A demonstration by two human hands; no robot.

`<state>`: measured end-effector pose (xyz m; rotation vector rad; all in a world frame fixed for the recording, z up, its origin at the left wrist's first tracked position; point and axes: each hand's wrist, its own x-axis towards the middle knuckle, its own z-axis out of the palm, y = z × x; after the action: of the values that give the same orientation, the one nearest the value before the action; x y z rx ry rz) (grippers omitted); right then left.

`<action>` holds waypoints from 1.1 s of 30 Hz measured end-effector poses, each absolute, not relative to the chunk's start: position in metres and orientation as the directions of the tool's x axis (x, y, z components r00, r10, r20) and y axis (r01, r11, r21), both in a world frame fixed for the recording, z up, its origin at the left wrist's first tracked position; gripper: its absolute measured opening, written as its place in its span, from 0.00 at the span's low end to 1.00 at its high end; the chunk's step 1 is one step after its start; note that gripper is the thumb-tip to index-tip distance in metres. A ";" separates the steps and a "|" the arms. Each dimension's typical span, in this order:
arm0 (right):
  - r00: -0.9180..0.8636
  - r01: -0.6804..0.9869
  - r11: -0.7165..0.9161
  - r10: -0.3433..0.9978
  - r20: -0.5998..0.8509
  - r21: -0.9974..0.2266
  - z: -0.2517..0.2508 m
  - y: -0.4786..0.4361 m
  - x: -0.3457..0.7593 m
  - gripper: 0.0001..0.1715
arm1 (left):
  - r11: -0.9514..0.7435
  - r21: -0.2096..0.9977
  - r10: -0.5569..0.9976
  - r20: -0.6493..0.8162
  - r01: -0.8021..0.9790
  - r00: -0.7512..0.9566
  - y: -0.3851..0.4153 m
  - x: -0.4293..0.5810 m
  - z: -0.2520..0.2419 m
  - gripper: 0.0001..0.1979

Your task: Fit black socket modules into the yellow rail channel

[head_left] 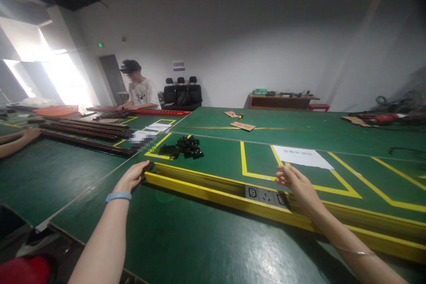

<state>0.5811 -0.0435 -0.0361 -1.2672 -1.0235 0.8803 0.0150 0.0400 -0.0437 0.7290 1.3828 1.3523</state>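
Observation:
A long yellow channel (199, 187) lies across the green table, running from the middle toward the lower right. At its left end my left hand (135, 176) is closed on a small black end cap (149, 167), held against the channel's end. Inside the channel sits a grey socket module (266, 196) with several outlets. My right hand (294, 182) hovers just above the channel, right of the module, its fingers loosely curled and slightly apart; nothing shows in them. Beyond the channel lies a pile of black plastic parts (188, 146).
A white paper sheet (302, 156) lies among yellow tape markings. Dark rails (86, 135) are stacked at left, beside another person's hand (31, 133). A co-worker (141, 91) stands at the far side. Cardboard pieces (242, 125) and a red power tool (386, 118) lie farther back.

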 end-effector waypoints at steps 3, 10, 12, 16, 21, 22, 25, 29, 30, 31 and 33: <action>0.320 0.031 0.116 0.940 0.120 -0.993 -0.035 -0.044 0.581 0.28 | 0.198 0.943 0.914 -0.276 -0.266 -0.299 0.041 0.015 -0.045 0.03; 0.318 0.035 0.121 0.940 0.126 -0.992 -0.034 -0.045 0.580 0.29 | 0.212 0.935 0.903 -0.299 -0.283 -0.309 0.046 0.010 -0.050 0.04; 0.318 0.033 0.122 0.940 0.126 -0.992 -0.034 -0.045 0.581 0.28 | 0.217 0.938 0.904 -0.298 -0.271 -0.307 0.046 0.010 -0.051 0.04; 0.317 0.028 0.121 0.940 0.124 -0.992 -0.035 -0.045 0.581 0.27 | 0.226 0.942 0.904 -0.297 -0.246 -0.306 0.046 0.009 -0.050 0.03; 0.312 0.025 0.122 0.942 0.124 -0.992 -0.034 -0.045 0.581 0.27 | 0.258 0.942 0.896 -0.317 -0.216 -0.312 0.046 0.007 -0.050 0.03; 0.312 0.026 0.119 0.942 0.121 -0.993 -0.034 -0.045 0.580 0.27 | 0.259 0.942 0.896 -0.317 -0.213 -0.312 0.046 0.006 -0.050 0.03; 0.314 0.034 0.110 0.943 0.115 -0.993 -0.032 -0.046 0.579 0.28 | 0.250 0.946 0.899 -0.305 -0.204 -0.313 0.048 0.003 -0.051 0.03; 0.312 0.043 0.108 0.943 0.116 -0.993 -0.031 -0.047 0.579 0.27 | 0.239 0.949 0.900 -0.297 -0.206 -0.320 0.049 0.001 -0.053 0.03; 0.312 0.046 0.106 0.943 0.115 -0.993 -0.032 -0.047 0.579 0.27 | 0.240 0.948 0.898 -0.299 -0.211 -0.322 0.050 0.001 -0.053 0.03; 0.310 0.048 0.105 0.944 0.115 -0.993 -0.032 -0.047 0.580 0.27 | 0.240 0.947 0.898 -0.301 -0.215 -0.322 0.050 0.000 -0.054 0.03; 0.311 0.049 0.106 0.943 0.116 -0.993 -0.033 -0.046 0.580 0.28 | 0.237 0.947 0.901 -0.298 -0.218 -0.316 0.050 0.000 -0.054 0.04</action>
<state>0.5804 -0.0464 -0.0333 -1.2835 -1.0453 0.8771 -0.0001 0.0503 -0.0539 0.6870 1.4403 1.3191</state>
